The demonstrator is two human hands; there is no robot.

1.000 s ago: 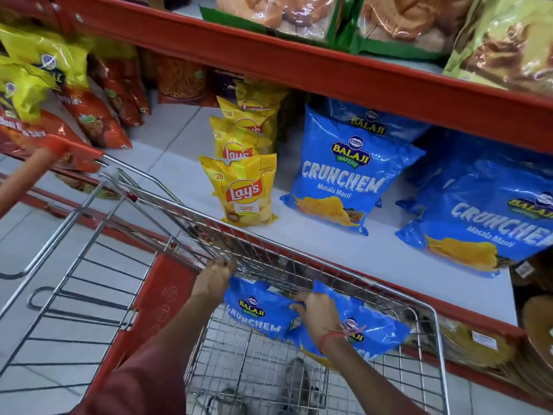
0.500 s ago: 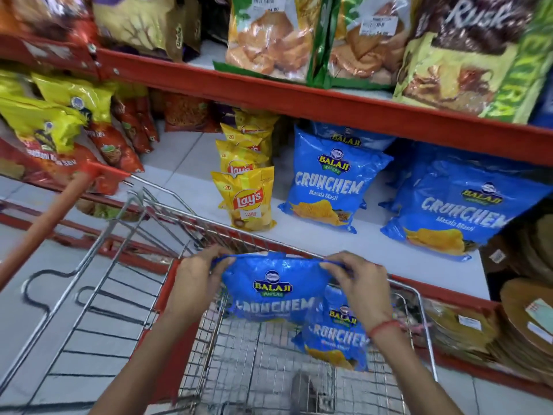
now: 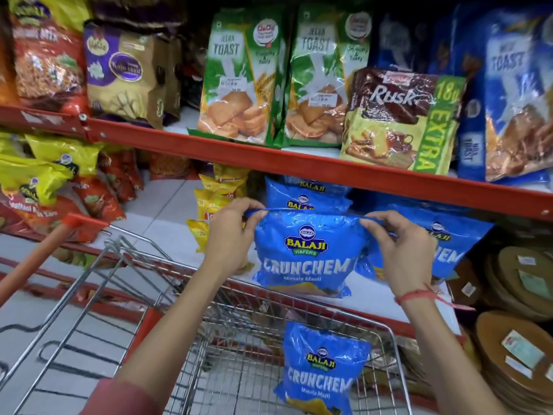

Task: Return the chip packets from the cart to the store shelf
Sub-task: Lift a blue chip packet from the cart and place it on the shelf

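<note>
I hold a blue Balaji Crunchem chip packet [image 3: 305,253] upright by its top seam, above the cart's far rim and in front of the lower shelf. My left hand [image 3: 232,232] pinches the seam's left end and my right hand [image 3: 401,244] pinches its right end. A second blue Crunchem packet [image 3: 321,369] leans inside the wire cart [image 3: 140,265]. More blue Crunchem packets [image 3: 302,194] stand on the white lower shelf [image 3: 167,217] behind the held one, and another [image 3: 449,238] lies to its right.
Yellow Lay's packets [image 3: 215,199] stand left of the blue ones. A red shelf beam [image 3: 299,160] runs just above, carrying toast and rusk packs [image 3: 398,121]. Yellow and red snack bags [image 3: 59,181] fill the left. Brown round stacks [image 3: 514,354] sit at the right. The cart's red handle [image 3: 39,256] is at the left.
Both hands have lifted the blue packet out of the cart and up toward the lower shelf. The other packet stayed in the cart. The view tilted upward.
</note>
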